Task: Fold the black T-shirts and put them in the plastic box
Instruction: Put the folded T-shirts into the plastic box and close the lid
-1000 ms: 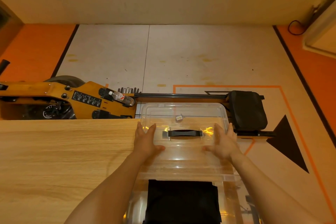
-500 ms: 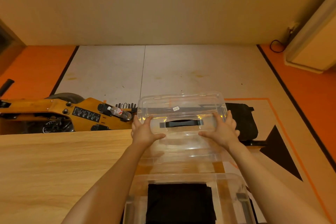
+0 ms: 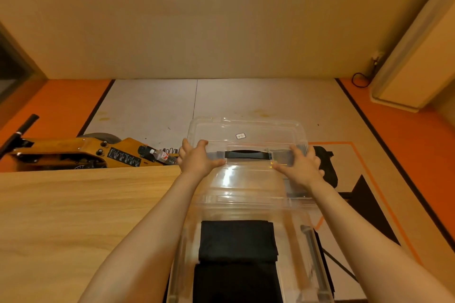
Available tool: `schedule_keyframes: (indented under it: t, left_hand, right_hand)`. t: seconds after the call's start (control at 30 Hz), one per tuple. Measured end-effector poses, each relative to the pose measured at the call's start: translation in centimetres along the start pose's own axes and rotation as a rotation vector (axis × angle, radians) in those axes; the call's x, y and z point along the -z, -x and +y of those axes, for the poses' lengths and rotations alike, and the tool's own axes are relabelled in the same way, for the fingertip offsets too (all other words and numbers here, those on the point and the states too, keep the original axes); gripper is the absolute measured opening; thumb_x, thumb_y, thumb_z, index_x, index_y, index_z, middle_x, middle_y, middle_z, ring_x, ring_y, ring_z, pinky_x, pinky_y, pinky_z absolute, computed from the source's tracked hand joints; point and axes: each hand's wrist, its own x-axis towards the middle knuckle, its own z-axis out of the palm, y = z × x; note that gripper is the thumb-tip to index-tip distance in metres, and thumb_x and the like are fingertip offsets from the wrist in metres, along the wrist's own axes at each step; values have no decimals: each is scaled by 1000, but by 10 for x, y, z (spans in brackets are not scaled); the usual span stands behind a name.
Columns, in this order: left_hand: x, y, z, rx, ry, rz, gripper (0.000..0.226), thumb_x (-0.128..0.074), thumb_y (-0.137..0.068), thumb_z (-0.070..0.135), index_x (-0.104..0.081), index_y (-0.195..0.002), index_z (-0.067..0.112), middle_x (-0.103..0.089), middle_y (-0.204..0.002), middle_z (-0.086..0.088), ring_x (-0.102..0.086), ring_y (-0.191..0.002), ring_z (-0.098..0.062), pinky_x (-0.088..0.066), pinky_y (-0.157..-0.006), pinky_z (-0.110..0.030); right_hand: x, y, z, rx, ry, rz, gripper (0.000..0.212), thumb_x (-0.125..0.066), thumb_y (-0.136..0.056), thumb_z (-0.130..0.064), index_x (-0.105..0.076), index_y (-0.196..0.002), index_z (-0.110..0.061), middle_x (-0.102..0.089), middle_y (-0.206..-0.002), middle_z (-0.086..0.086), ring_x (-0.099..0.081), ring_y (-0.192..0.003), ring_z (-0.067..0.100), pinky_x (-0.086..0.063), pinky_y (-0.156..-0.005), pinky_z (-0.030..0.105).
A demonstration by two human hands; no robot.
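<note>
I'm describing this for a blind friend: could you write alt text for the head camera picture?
Two hands, left and right, hold a clear lid by its sides above a clear plastic box with folded black T-shirts inside. A wooden table lies left, a rowing machine beyond.

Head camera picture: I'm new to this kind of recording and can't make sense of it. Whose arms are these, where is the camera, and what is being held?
The camera sits on a person's head, looking forward and down, so the two bare arms are their own. The left hand and right hand grip the sides of a clear plastic lid with a black handle, thumbs on top. It is held over the far end of a clear plastic box. Folded black T-shirts lie inside. The box stands beside a wooden table. Beyond, on the floor, is an orange rowing machine.
</note>
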Motion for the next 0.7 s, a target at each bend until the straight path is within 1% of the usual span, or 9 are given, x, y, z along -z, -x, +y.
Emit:
schedule_keyframes:
  t: [0.17, 0.27, 0.33, 0.43, 0.53, 0.7]
  left_hand:
    - [-10, 52, -10, 26, -19, 15, 85, -75, -68, 62, -41, -139, 30, -8, -157, -17, -8, -144, -37, -19, -114, -48]
    - [-18, 84, -22, 66, -5, 15, 86, -77, -66, 62, -43, -138, 32, -5, -158, -16, -12, -143, -36, -21, -113, -48]
    - [-25, 106, -33, 84, -2, 9, 87, -77, -65, 62, -42, -139, 31, -7, -157, -16, -15, -142, -36, -22, -112, -47]
    - [-34, 135, -49, 98, -2, 6, 88, -77, -66, 61, -40, -140, 30, -7, -157, -17, -15, -141, -36, -21, -112, -46]
    - [-41, 158, -61, 99, 3, -2, 87, -76, -68, 60, -40, -141, 29, -4, -157, -18, -13, -142, -37, -21, -112, -47]
    - [-51, 182, -75, 116, -7, -11, 85, -76, -68, 60, -41, -140, 29, -3, -157, -18, -12, -142, -37, -20, -112, -46]
  right_hand:
    - [-9, 46, 20, -2, 0, -24, 91, -61, -80, -71, -18, -154, -39, 4, -163, 13, -11, -145, 42, -23, -111, 59]
    - [-17, 72, 31, -7, -13, -50, 91, -62, -79, -70, -21, -153, -37, 4, -163, 12, -10, -145, 41, -22, -112, 59]
    - [-25, 89, 38, -9, -13, -60, 91, -63, -79, -70, -22, -153, -37, 5, -163, 12, -8, -146, 41, -22, -112, 60]
    - [-35, 114, 47, -18, -5, -85, 92, -64, -79, -69, -22, -153, -36, 6, -163, 12, -8, -146, 41, -23, -112, 58]
    - [-44, 135, 54, -11, -7, -94, 92, -64, -79, -69, -22, -154, -37, 6, -163, 12, -8, -146, 41, -24, -112, 55]
    - [-60, 159, 65, -20, 17, -109, 93, -64, -78, -70, -21, -154, -36, 5, -163, 13, -10, -146, 41, -21, -113, 55]
